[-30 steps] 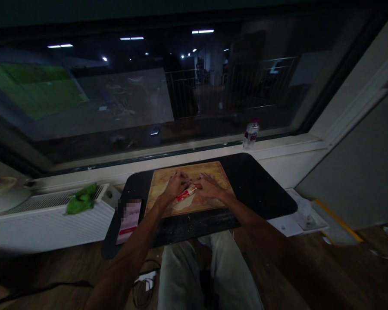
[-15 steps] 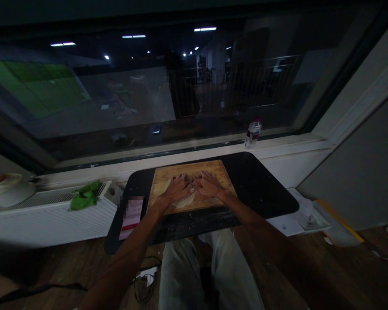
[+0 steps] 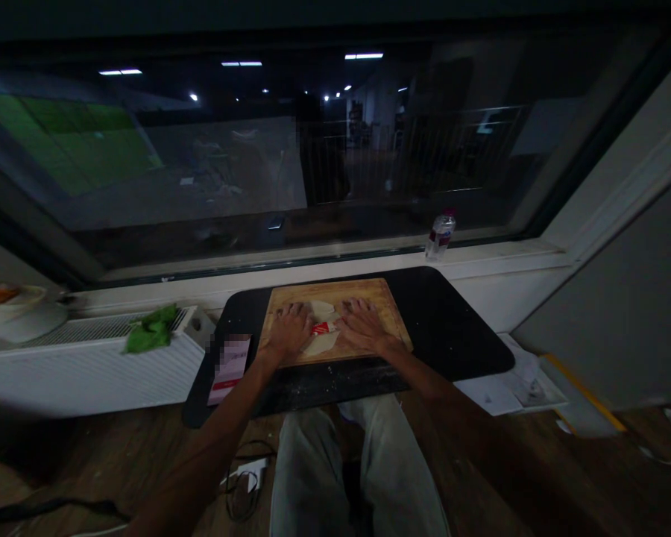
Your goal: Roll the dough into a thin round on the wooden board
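Note:
On a wooden board (image 3: 394,335), a thin pale sheet that looks like dough (image 3: 321,344) shows above and below a narrow piece with a red-and-white label (image 3: 320,328). The piece lies crosswise and resembles a rolling pin, but its ends are hidden under my hands. My left hand (image 3: 291,327) lies palm down over its left side, fingers stretched forward and spread. Over the right side, my right hand (image 3: 361,322) rests the same way, fingers apart. The label shows in the gap between the hands.
The board sits on a black tabletop (image 3: 452,328). A phone with a pinkish screen (image 3: 230,369) lies at its left. A bottle (image 3: 439,236) stands on the window sill. A green cloth (image 3: 152,328) hangs over the radiator (image 3: 117,373). Cables (image 3: 246,481) lie on the floor.
My hands have moved apart, the left one outward to the left. More of the red-and-white label and the pale sheet now shows between them. The camera view has shifted slightly.

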### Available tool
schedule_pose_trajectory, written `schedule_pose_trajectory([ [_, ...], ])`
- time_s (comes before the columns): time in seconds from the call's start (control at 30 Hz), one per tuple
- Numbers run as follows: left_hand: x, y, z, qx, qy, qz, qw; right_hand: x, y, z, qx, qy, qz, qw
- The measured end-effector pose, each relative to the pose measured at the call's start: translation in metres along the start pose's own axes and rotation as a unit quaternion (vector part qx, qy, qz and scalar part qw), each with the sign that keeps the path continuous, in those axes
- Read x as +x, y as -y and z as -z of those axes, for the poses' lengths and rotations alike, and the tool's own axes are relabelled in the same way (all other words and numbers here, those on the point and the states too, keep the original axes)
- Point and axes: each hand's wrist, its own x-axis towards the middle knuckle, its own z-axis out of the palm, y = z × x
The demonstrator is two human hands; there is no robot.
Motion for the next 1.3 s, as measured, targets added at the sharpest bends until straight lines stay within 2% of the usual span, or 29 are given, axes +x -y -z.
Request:
schedule_pose_trajectory([
  [0.2, 0.005, -0.005, 0.011, 0.032, -0.052, 0.099, 0.993, 0.020, 0.003, -0.012, 0.003, -0.059, -0.042, 0.997],
  [0.37, 0.031, 0.011, 0.008, 0.004, -0.050, 0.158, 0.986, 0.054, 0.001, -0.007, 0.017, -0.035, -0.064, 0.997],
  [0.43, 0.042, 0.018, 0.006, -0.011, -0.036, 0.133, 0.990, 0.062, -0.002, -0.006, 0.021, -0.024, -0.059, 0.998],
  [0.5, 0.050, 0.022, 0.004, -0.045, -0.007, 0.066, 0.997, 0.061, -0.004, -0.007, 0.021, -0.029, -0.036, 0.999],
  [0.6, 0.055, 0.019, -0.002, -0.122, 0.032, -0.043, 0.991, 0.044, -0.005, -0.010, 0.013, -0.052, 0.006, 0.999],
  [0.7, 0.053, 0.007, -0.007, -0.159, 0.037, -0.104, 0.981, 0.022, -0.002, -0.011, 0.008, -0.054, 0.014, 0.998],
  [0.83, 0.046, -0.002, -0.007, -0.161, 0.044, -0.125, 0.978, 0.005, 0.001, -0.005, 0.021, -0.027, 0.009, 0.999],
  [1.03, 0.034, -0.001, 0.000, -0.129, 0.052, -0.178, 0.974, -0.002, -0.010, 0.008, 0.063, 0.007, 0.090, 0.994],
  [1.3, 0.029, -0.009, 0.000, -0.093, 0.048, -0.159, 0.982, 0.001, -0.013, 0.004, 0.046, 0.024, 0.089, 0.995],
])
